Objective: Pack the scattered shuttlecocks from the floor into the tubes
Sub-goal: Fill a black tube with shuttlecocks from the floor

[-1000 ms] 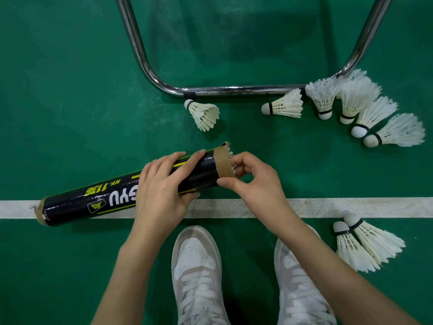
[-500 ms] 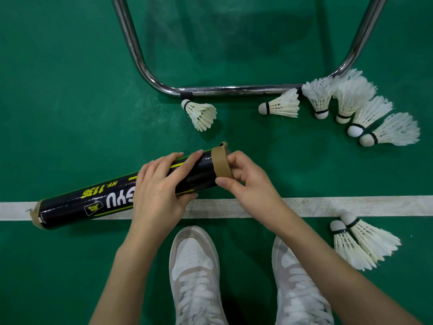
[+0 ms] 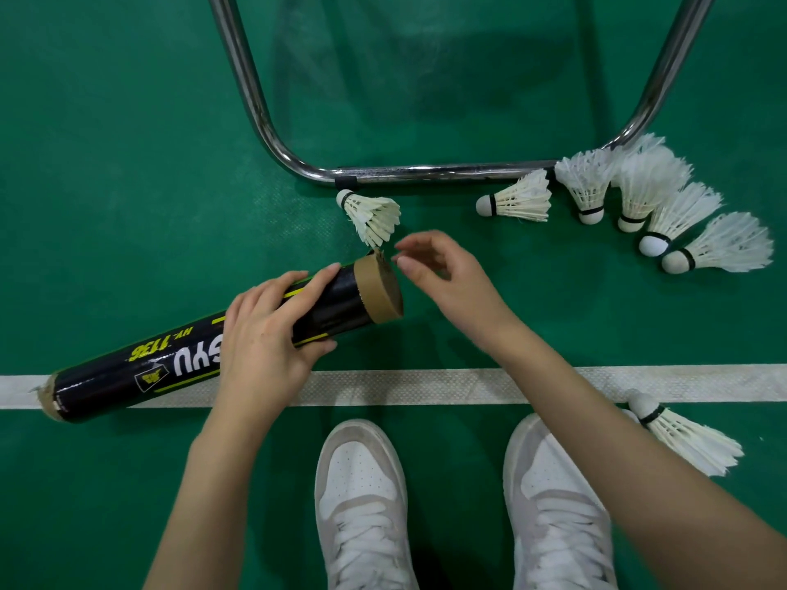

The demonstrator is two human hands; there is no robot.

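Withdrawn from the tube's (image 3: 221, 347) mouth, the right hand (image 3: 443, 274) now hovers beside it, fingers loosely apart and empty; one shuttle seems packed. Left hand (image 3: 264, 334) grips the tube at centre-left. Nearest shuttle (image 3: 372, 215) lies just above, under the steel frame (image 3: 426, 172); five more sit upper right with bare floor between.

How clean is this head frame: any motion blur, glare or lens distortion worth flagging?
Head view: the right hand is slightly motion-blurred at the fingers, while the left hand gripping the tube is sharp; bright glare streaks run along the chrome frame; wide-angle distortion bows the frame's legs outward; soft shadows fall on the green floor.
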